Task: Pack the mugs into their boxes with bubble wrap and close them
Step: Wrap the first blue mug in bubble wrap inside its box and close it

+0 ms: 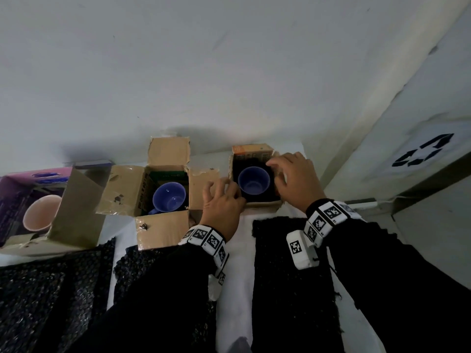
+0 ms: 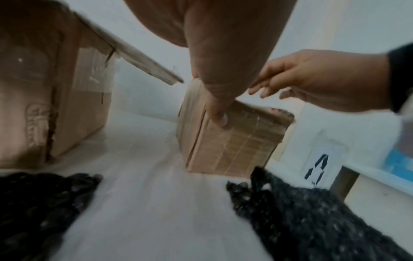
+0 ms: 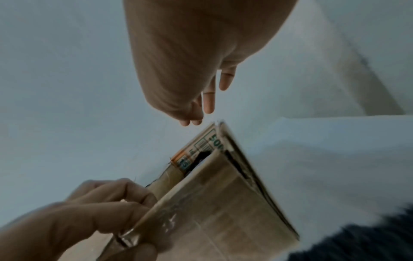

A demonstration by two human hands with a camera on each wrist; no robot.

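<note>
A small brown box (image 1: 257, 203) stands at the back right, lined with black wrap and holding a blue mug (image 1: 254, 180) upright. My left hand (image 1: 224, 192) grips this box's left wall, its thumb (image 2: 220, 117) pressed on the outside of the small box (image 2: 234, 146). My right hand (image 1: 288, 171) hovers over the box's right rim with relaxed fingers (image 3: 209, 104), holding nothing. A larger brown box (image 1: 127, 192) with its flaps spread holds a second blue mug (image 1: 169, 197). At far left a purple box (image 1: 15, 200) holds a pink mug (image 1: 40, 212).
Black bubble wrap sheets (image 1: 288, 276) lie on the white table (image 1: 242, 250) in front of the boxes, with more bubble wrap (image 1: 38, 301) at the left. A wall rises right behind the boxes. A white bin with a recycling sign (image 1: 423, 151) stands at the right.
</note>
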